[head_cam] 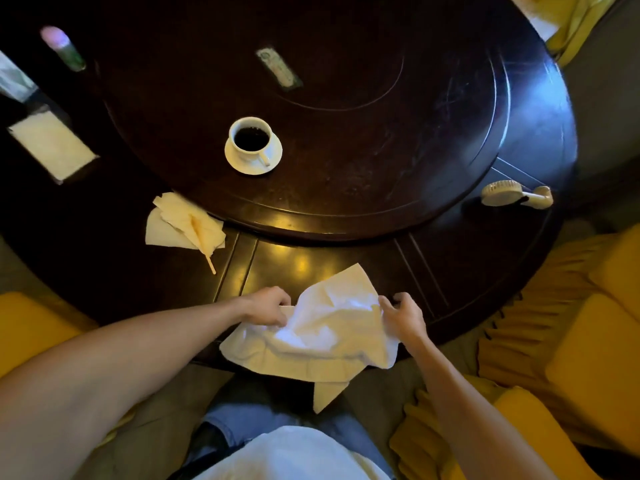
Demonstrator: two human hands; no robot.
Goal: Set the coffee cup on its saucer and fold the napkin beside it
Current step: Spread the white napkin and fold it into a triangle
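A white coffee cup [250,138] full of dark coffee stands on its white saucer [273,159] on the raised round centre of the dark table. A crumpled white cloth napkin [322,337] lies at the table's near edge, and part of it hangs over towards my lap. My left hand [268,306] grips the napkin's left side. On the napkin's right edge my right hand [403,315] pinches the cloth.
Crumpled paper napkins with a wooden stick [187,223] lie to the left of the centre. A small hand-held fan [516,194] rests at the right. A tissue holder [52,145] and a bottle [62,46] stand far left. Yellow chairs [588,341] flank me.
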